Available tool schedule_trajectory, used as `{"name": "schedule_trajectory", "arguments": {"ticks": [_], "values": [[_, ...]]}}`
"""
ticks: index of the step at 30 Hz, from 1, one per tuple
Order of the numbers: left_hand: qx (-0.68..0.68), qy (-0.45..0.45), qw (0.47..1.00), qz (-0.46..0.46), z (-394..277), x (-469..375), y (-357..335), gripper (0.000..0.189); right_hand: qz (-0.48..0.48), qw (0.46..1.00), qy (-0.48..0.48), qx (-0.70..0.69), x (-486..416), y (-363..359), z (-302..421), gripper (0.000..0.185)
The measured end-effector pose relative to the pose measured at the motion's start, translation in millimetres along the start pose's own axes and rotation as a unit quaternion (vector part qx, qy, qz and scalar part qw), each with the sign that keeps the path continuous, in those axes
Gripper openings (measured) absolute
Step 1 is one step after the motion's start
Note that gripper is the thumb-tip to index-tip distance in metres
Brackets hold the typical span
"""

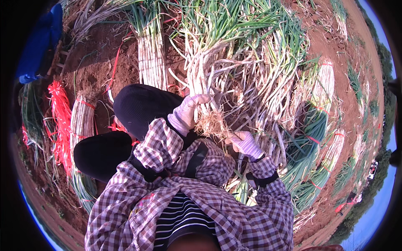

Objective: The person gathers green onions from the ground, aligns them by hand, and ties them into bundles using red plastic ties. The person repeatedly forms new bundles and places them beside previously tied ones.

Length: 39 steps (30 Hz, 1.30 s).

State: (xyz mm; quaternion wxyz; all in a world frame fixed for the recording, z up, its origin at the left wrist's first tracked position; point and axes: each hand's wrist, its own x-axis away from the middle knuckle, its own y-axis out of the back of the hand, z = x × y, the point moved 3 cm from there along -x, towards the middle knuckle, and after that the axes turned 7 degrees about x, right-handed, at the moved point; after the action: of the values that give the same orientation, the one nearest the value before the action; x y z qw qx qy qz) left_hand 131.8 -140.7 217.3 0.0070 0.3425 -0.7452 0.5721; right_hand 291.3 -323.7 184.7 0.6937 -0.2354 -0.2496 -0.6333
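Note:
My left hand [188, 113], in a pale purple and white glove, grips a loose bunch of scallions [201, 70] around the white stalks just above their roots. The bunch points away from me, with its green leaves at the top of the view. Its tangled brown roots [212, 124] hang towards my lap. My right hand [245, 142], gloved alike, pinches the lower right edge of these roots with curled fingers. Beyond and to the right of the bunch, a wide heap of loose scallions [267, 91] covers the soil.
Bundles tied with red tape lie at the left [82, 116] and right [326, 81]. Another scallion bundle [152, 59] lies beyond my bent knee. Red plastic ties [61, 125] hang in a bunch at the left. Blue cloth [40, 47] shows at the upper left. Reddish soil [100, 66] lies between.

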Motion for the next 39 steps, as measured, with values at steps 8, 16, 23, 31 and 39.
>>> {"name": "schedule_trajectory", "arguments": {"ticks": [8,16,23,31,39], "values": [[0.045,0.047,0.998,0.012,3.0,0.8,-5.4,0.035,-0.387,0.903,0.183,0.035,11.2,-24.4,41.6,0.051],[0.047,0.017,0.997,0.051,22.3,1.4,35.4,0.031,-0.348,0.901,0.216,-0.142,-51.8,-87.0,98.0,0.057],[0.029,0.086,0.989,0.117,14.0,9.3,13.0,0.028,-0.042,0.853,0.044,-0.518,-68.7,-51.6,78.1,0.067],[-0.159,0.147,0.976,0.016,6.0,96.4,-42.4,0.069,0.087,0.743,0.171,-0.641,-121.8,-28.3,178.5,0.065],[-0.417,0.040,0.907,-0.048,-32.3,56.9,-92.5,0.030,0.242,0.693,0.352,-0.580,-131.7,22.8,262.4,0.039]]}}
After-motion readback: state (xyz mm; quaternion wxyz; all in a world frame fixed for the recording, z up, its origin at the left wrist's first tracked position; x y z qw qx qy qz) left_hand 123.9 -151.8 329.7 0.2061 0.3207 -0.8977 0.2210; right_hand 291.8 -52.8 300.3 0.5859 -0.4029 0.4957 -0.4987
